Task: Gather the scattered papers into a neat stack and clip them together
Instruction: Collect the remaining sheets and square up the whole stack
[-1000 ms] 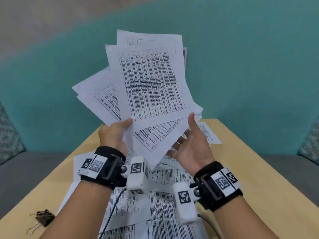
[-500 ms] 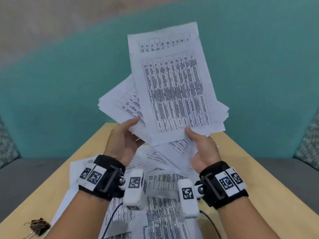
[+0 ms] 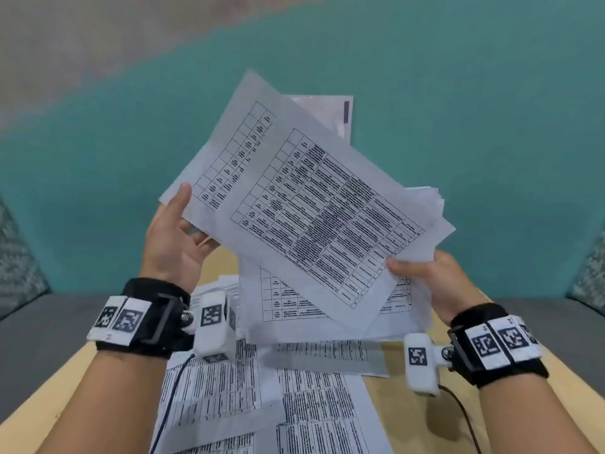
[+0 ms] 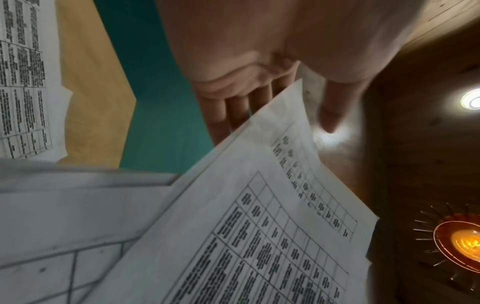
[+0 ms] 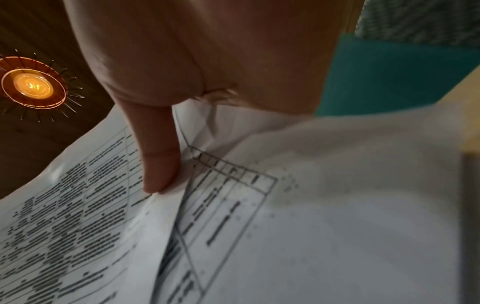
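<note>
I hold a loose bundle of printed papers (image 3: 311,208) up in the air, tilted so its long side slopes down to the right, with the sheets fanned and uneven. My left hand (image 3: 178,229) takes the upper left edge, thumb in front and fingers behind the sheets (image 4: 259,226). At the lower right corner my right hand (image 3: 409,270) pinches the bundle, its thumb (image 5: 161,164) pressed on the top sheet (image 5: 311,226). More printed papers (image 3: 294,404) lie scattered on the wooden table (image 3: 49,407) under my wrists. No clip shows in any view.
A grey bench (image 3: 39,322) runs behind the table against a teal wall (image 3: 458,126). Patterned cushions sit at both edges of the head view. A thin cable (image 3: 465,411) hangs from my right wrist camera over the table's bare right side.
The bundle has turned from upright to slanting down to the right. My left hand rose to its upper left edge; my right hand moved out right to the lower corner.
</note>
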Demonstrator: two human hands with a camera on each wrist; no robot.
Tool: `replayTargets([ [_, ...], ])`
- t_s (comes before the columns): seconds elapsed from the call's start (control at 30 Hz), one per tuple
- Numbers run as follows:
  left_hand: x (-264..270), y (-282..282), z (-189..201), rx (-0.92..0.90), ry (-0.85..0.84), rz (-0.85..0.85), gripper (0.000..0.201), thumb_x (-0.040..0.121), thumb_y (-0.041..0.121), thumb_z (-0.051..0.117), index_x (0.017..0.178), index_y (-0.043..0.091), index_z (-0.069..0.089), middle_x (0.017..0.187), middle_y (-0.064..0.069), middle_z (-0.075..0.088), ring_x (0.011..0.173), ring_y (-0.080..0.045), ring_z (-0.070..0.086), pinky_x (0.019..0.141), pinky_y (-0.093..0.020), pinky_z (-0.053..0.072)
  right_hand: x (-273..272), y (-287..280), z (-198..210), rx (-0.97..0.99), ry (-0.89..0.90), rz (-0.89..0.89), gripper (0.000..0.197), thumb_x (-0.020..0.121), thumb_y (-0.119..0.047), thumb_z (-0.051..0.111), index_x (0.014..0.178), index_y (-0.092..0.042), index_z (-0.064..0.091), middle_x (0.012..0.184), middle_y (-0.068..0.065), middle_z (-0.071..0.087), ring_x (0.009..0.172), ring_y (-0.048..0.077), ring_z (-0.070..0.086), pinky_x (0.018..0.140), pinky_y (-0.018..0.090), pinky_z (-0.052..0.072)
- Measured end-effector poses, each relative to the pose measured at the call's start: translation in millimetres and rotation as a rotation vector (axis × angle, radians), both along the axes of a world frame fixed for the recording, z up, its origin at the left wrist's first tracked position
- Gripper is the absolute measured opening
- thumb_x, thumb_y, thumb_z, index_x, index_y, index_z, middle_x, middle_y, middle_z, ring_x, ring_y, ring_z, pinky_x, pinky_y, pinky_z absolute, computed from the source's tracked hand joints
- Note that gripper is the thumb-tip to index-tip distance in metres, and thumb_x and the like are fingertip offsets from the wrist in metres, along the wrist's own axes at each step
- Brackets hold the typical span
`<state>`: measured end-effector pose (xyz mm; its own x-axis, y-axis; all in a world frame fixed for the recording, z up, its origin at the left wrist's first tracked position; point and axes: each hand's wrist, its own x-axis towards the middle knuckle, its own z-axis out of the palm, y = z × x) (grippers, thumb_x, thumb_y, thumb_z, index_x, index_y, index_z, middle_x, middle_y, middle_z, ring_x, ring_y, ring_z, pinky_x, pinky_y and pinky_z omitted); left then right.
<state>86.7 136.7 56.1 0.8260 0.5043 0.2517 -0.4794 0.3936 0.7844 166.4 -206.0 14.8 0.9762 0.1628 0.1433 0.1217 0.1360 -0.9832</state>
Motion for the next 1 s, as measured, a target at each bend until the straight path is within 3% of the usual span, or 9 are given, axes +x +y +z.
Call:
replayTargets([
  [0.13, 8, 5, -8, 0.037, 0.056, 0.093, 0.011, 0.095, 0.023, 0.068, 0.105, 0.021, 0.065, 0.107, -0.005, 0.076, 0.095, -0.025, 0.07, 0.075, -0.035, 0.061, -1, -1, 0, 0.092, 0.003, 0.002, 0.034, 0.084, 0.002, 0.07, 0.117, 0.006, 0.067, 0.111, 0.019, 0.076, 0.105, 0.035, 0.073, 0.089, 0.043, 0.058],
  [0.23, 10, 0, -11, 0.115, 0.085, 0.096, 0.018, 0.092, 0.018, 0.072, 0.109, 0.017, 0.067, 0.113, -0.01, 0.076, 0.096, -0.025, 0.071, 0.083, -0.04, 0.06, 1, -5, 2, 0.195, 0.026, 0.023, 0.048, 0.083, -0.001, 0.072, 0.129, 0.006, 0.06, 0.119, 0.022, 0.072, 0.109, 0.037, 0.071, 0.098, 0.05, 0.054],
  [0.4, 7, -7, -10, 0.286, 0.124, 0.071, 0.021, 0.087, 0.006, 0.072, 0.107, 0.01, 0.071, 0.107, -0.012, 0.078, 0.09, -0.025, 0.073, 0.085, -0.042, 0.061, 3, -10, 4, 0.267, 0.022, -0.008, 0.127, 0.053, -0.015, 0.096, 0.153, 0.008, 0.022, 0.12, 0.023, 0.072, 0.11, 0.037, 0.071, 0.099, 0.055, 0.054],
  [0.43, 7, -7, -11, 0.329, 0.15, 0.056, 0.021, 0.086, 0.006, 0.072, 0.107, 0.007, 0.071, 0.105, -0.013, 0.078, 0.09, -0.026, 0.074, 0.086, -0.043, 0.061, 2, -11, 4, 0.284, 0.026, -0.018, 0.121, 0.055, -0.015, 0.094, 0.15, 0.011, 0.024, 0.119, 0.024, 0.071, 0.11, 0.038, 0.071, 0.095, 0.053, 0.056],
  [0.57, 6, -8, -14, 0.506, 0.282, -0.038, 0.03, 0.085, 0.006, 0.073, 0.114, -0.002, 0.07, 0.108, -0.015, 0.078, 0.094, -0.031, 0.073, 0.089, -0.045, 0.06, 1, -11, 7, 0.213, 0.036, -0.07, 0.045, 0.084, -0.001, 0.072, 0.125, 0.013, 0.057, 0.12, 0.027, 0.07, 0.107, 0.038, 0.071, 0.096, 0.049, 0.056],
  [0.7, 6, 0, -18, 0.515, 0.279, 0.028, 0.041, 0.077, 0.023, 0.083, 0.112, 0.011, 0.066, 0.106, 0.0, 0.079, 0.093, -0.021, 0.071, 0.084, -0.039, 0.052, -4, -13, 7, 0.146, 0.036, -0.111, 0.023, 0.084, 0.002, 0.072, 0.105, -0.001, 0.063, 0.113, 0.023, 0.074, 0.103, 0.036, 0.073, 0.093, 0.049, 0.055],
  [0.83, 2, 0, -21, 0.529, 0.299, -0.145, 0.053, 0.072, 0.035, 0.086, 0.12, 0.02, 0.071, 0.118, 0.003, 0.077, 0.116, -0.02, 0.07, 0.108, -0.05, 0.044, -8, -15, 6, 0.118, 0.039, -0.092, 0.03, 0.083, 0.003, 0.072, 0.111, 0.005, 0.061, 0.109, 0.021, 0.075, 0.105, 0.038, 0.072, 0.094, 0.047, 0.054],
  [0.9, 3, -7, -23, 0.593, 0.307, -0.18, 0.028, 0.081, 0.022, 0.08, 0.109, 0.017, 0.075, 0.107, 0.005, 0.08, 0.1, -0.012, 0.075, 0.092, -0.039, 0.053, -7, -12, 3, 0.133, 0.06, -0.095, 0.052, 0.08, 0.0, 0.076, 0.124, 0.011, 0.049, 0.11, 0.02, 0.074, 0.104, 0.037, 0.072, 0.097, 0.049, 0.054],
  [1.0, 9, -15, -27, 0.63, 0.265, -0.104, 0.014, 0.084, 0.003, 0.076, 0.096, 0.011, 0.076, 0.093, 0.003, 0.082, 0.092, -0.015, 0.077, 0.073, -0.025, 0.058, -1, -6, -4, 0.115, -0.012, -0.2, 0.069, 0.066, -0.021, 0.091, 0.115, 0.008, 0.053, 0.115, 0.021, 0.071, 0.104, 0.034, 0.07, 0.098, 0.051, 0.053],
])
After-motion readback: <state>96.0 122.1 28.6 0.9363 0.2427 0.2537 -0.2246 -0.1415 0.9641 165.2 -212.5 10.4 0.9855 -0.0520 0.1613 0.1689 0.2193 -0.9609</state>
